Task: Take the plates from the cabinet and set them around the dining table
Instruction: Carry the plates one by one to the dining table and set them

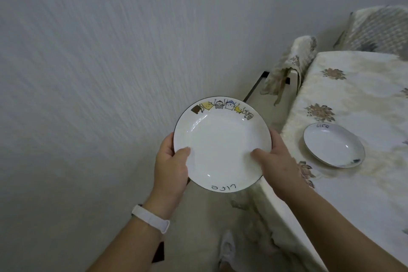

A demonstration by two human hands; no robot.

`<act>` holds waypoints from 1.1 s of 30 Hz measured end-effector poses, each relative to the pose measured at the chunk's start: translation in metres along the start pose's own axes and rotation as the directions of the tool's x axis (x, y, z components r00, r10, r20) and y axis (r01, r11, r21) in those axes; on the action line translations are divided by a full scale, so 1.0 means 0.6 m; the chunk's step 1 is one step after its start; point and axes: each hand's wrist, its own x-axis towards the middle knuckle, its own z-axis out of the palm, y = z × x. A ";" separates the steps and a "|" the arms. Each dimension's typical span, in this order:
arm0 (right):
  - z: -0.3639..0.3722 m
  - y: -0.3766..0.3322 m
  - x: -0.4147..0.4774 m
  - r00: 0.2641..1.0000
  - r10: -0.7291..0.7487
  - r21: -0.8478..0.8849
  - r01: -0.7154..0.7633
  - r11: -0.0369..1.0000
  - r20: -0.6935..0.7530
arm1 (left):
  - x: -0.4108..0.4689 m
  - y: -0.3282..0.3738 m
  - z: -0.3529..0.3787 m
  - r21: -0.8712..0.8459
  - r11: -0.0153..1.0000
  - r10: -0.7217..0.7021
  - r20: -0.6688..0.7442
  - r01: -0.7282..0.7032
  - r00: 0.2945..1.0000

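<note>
Both your forearms reach up from the bottom edge, your left hand (171, 164) and right hand (274, 165) each pinching the rim of a white plate (221, 143) at centre frame, thumbs on top, fingers hidden beneath. You carry it level in the air, left of the dining table (357, 99). One other plate (333, 144) already sits on the floral cloth at right of frame. I judge you partway through: this plate needs a spot, and you may have more to fetch, though the cabinet is out of view.
</note>
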 end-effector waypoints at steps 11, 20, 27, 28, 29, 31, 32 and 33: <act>-0.021 -0.065 0.230 0.998 -0.015 0.043 0.018 0.999 -0.065 | 0.229 0.030 0.128 0.005 1.000 -0.009 0.077 0.008 0.997; -0.087 -0.083 0.326 0.957 0.026 0.102 0.004 0.995 -0.287 | 0.360 0.037 0.264 0.033 0.999 0.005 0.292 -0.016 0.956; -0.100 -0.076 0.435 0.906 0.054 0.068 -0.028 0.997 -0.420 | 0.492 0.005 0.346 0.075 0.997 -0.052 0.433 0.022 0.900; -0.099 -0.076 0.459 0.898 0.056 0.069 -0.029 0.997 -0.436 | 0.518 0.000 0.358 0.081 0.996 -0.062 0.446 0.029 0.893; -0.097 -0.077 0.482 0.890 0.058 0.072 -0.029 0.997 -0.452 | 0.546 -0.003 0.370 0.089 0.995 -0.072 0.459 0.035 0.885; -0.088 -0.081 0.530 0.867 0.053 0.070 -0.021 0.997 -0.496 | 0.604 -0.003 0.394 0.096 0.995 -0.079 0.501 0.036 0.862; -0.083 -0.085 0.553 0.852 0.053 0.062 -0.024 0.998 -0.521 | 0.635 0.001 0.408 0.097 0.995 -0.083 0.526 0.038 0.846; -0.079 -0.093 0.575 0.837 0.055 0.053 -0.031 0.998 -0.545 | 0.666 0.006 0.423 0.095 0.995 -0.084 0.547 0.038 0.833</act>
